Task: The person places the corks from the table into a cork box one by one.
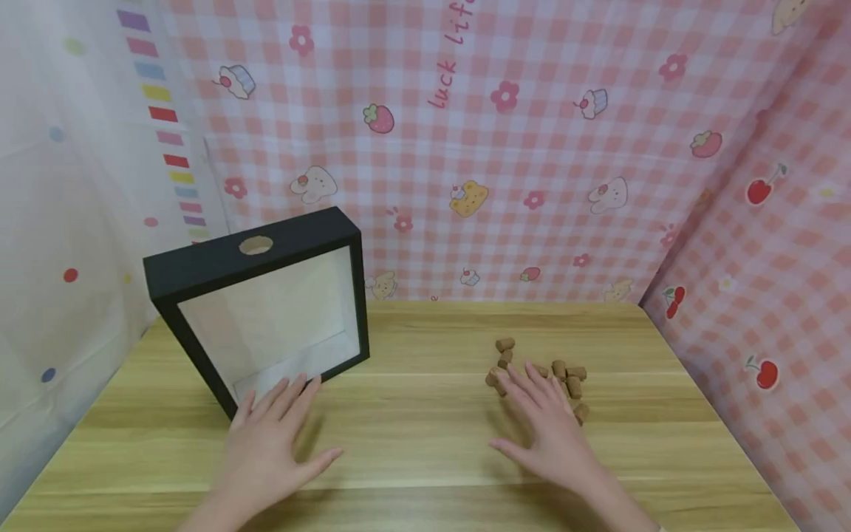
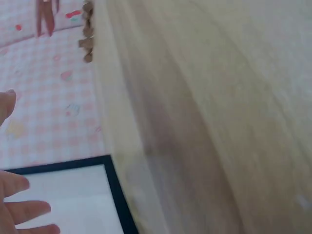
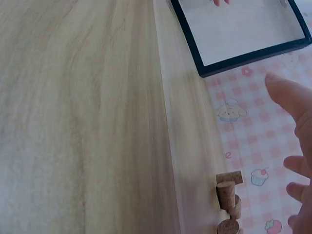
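Observation:
My left hand (image 1: 269, 447) is held over the table with its fingers spread, in front of a black-framed shadow box (image 1: 364, 295). The box stands upright, with a round hole (image 1: 256, 245) in its top and a clear front. In the head view the fingertips overlap its lower front edge. On the right, my right hand (image 1: 548, 436) hovers with straight, parted fingers and holds nothing. Several corks (image 1: 575, 386) lie scattered just beyond it, partly covered by its fingers. The right wrist view shows some of these corks (image 3: 226, 195) beside the hand.
A light wooden table (image 1: 412, 443) carries everything. Behind it hangs a pink checked cloth (image 1: 425, 162) with cartoon prints. A white dotted cloth (image 1: 60, 222) borders the left side, and a cherry-print cloth (image 1: 771, 295) the right.

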The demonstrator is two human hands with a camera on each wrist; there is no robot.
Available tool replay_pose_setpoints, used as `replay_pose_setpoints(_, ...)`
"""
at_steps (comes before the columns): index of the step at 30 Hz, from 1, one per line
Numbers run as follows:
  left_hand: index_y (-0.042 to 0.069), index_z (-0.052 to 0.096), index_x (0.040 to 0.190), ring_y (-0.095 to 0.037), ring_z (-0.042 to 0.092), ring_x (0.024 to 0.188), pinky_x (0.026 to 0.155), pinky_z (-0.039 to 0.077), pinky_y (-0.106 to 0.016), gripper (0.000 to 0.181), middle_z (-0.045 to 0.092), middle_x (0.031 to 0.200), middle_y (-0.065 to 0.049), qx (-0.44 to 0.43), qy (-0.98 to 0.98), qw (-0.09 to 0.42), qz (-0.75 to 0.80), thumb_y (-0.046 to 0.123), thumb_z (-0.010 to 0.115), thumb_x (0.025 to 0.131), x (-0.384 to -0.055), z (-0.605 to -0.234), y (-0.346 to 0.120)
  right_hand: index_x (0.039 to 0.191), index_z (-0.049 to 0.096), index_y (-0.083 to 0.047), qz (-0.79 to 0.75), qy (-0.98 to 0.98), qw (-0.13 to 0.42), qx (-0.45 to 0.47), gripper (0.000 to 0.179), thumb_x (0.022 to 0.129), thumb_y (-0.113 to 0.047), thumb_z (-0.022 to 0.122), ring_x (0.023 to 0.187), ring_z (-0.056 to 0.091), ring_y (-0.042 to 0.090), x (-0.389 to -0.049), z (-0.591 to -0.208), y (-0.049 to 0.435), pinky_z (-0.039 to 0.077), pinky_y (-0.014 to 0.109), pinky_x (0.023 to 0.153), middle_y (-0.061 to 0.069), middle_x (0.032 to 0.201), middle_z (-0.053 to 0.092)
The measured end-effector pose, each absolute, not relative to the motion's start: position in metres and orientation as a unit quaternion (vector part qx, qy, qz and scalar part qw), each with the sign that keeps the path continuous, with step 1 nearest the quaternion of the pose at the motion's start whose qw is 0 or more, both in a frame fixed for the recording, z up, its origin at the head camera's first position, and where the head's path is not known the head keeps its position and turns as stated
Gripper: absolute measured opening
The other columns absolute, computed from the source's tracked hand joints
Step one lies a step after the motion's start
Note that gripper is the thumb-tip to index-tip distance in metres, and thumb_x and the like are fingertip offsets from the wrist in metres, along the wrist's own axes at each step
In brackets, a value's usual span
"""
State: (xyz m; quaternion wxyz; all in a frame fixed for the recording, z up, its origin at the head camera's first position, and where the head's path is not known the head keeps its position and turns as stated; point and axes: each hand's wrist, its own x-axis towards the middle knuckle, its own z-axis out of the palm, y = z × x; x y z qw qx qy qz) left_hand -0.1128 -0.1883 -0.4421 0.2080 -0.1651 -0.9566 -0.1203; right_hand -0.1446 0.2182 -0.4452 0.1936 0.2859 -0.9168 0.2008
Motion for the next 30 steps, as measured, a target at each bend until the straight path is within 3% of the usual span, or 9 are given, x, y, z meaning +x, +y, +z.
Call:
replay_pose_setpoints(7,0.004,0.065,0.127,-0.038,0.062,0.106,0.090,0.044,-0.058,0.071,0.067,0.119,-0.016,-0.125,-0.937,0.249,-0.210,0.047,0.084,0.074,-0.102,-0.427,-0.212,0.143,0.051,-0.006,0.327,-0.879,0.212,0.275,0.079,0.073,-0.020,0.085,0.127,0.044,0.044,-0.148,-0.446,0.230,0.032,0.070,0.097,0.016,0.141,0.053)
replay_pose_setpoints(12,0.004,0.066,0.124,-0.038,0.062,0.105,0.087,0.045,-0.053,0.061,0.068,0.117,-0.016,-0.054,-0.923,0.254,-0.283,0.033,0.087,0.074,-0.095,-0.421,-0.229,0.143,0.053,-0.011,0.394,-0.872,0.180,0.229,0.073,0.077,-0.008,0.084,0.124,0.047,0.023,-0.147,-0.442,0.241,0.037,0.063,0.095,0.012,0.139,0.056)
replay_pose_setpoints(14,0.005,0.067,0.123,-0.031,0.063,0.103,0.090,0.044,-0.038,0.059,0.070,0.112,-0.013,-0.014,-0.915,0.263,-0.307,0.030,0.088,0.074,-0.093,-0.419,-0.235,0.144,0.052,-0.012,0.426,-0.865,0.156,0.215,0.070,0.081,-0.006,0.081,0.126,0.044,0.013,-0.146,-0.441,0.247,0.035,0.063,0.097,0.010,0.140,0.055)
replay_pose_setpoints(17,0.004,0.066,0.122,-0.007,0.062,0.094,0.086,0.039,-0.016,0.058,0.072,0.103,-0.011,0.042,-0.896,0.285,-0.339,0.024,0.089,0.073,-0.091,-0.416,-0.245,0.146,0.049,-0.013,0.468,-0.854,0.124,0.191,0.066,0.086,-0.005,0.076,0.128,0.040,0.002,-0.145,-0.439,0.255,0.029,0.067,0.100,0.010,0.142,0.053)
replay_pose_setpoints(19,0.003,0.065,0.123,0.007,0.055,0.089,0.082,0.034,-0.006,0.059,0.071,0.101,-0.009,0.077,-0.879,0.298,-0.363,0.021,0.090,0.072,-0.091,-0.414,-0.251,0.147,0.048,-0.013,0.480,-0.852,0.113,0.178,0.064,0.089,-0.006,0.073,0.129,0.039,-0.002,-0.145,-0.438,0.260,0.030,0.055,0.108,0.011,0.143,0.052)
replay_pose_setpoints(21,0.003,0.063,0.125,0.014,0.051,0.088,0.080,0.036,-0.004,0.061,0.070,0.101,-0.003,0.097,-0.861,0.314,-0.389,0.014,0.090,0.072,-0.091,-0.412,-0.257,0.147,0.048,-0.012,0.488,-0.850,0.112,0.165,0.062,0.091,-0.006,0.071,0.129,0.039,-0.005,-0.146,-0.438,0.266,0.032,0.037,0.109,0.009,0.143,0.053)
replay_pose_setpoints(24,0.005,0.059,0.133,0.009,0.056,0.092,0.080,0.041,-0.006,0.068,0.066,0.103,0.007,0.097,-0.826,0.340,-0.438,0.001,0.087,0.071,-0.094,-0.413,-0.267,0.147,0.047,-0.007,0.510,-0.836,0.122,0.164,0.060,0.091,0.000,0.068,0.127,0.042,-0.004,-0.147,-0.438,0.274,0.030,0.013,0.101,0.004,0.142,0.055)
replay_pose_setpoints(26,0.008,0.056,0.137,0.004,0.059,0.096,0.080,0.044,-0.007,0.074,0.064,0.106,0.013,0.085,-0.807,0.354,-0.466,-0.008,0.085,0.070,-0.097,-0.413,-0.272,0.146,0.046,-0.002,0.534,-0.816,0.135,0.175,0.060,0.090,0.007,0.065,0.126,0.046,-0.001,-0.148,-0.440,0.280,0.031,0.013,0.101,0.000,0.140,0.057)
replay_pose_setpoints(30,0.011,0.050,0.145,-0.002,0.062,0.104,0.082,0.047,-0.011,0.085,0.064,0.117,0.009,0.055,-0.779,0.370,-0.503,-0.019,0.078,0.070,-0.102,-0.411,-0.278,0.145,0.043,0.005,0.577,-0.778,0.157,0.192,0.061,0.088,0.018,0.060,0.125,0.049,0.005,-0.152,-0.444,0.290,0.034,0.017,0.102,-0.002,0.137,0.059)
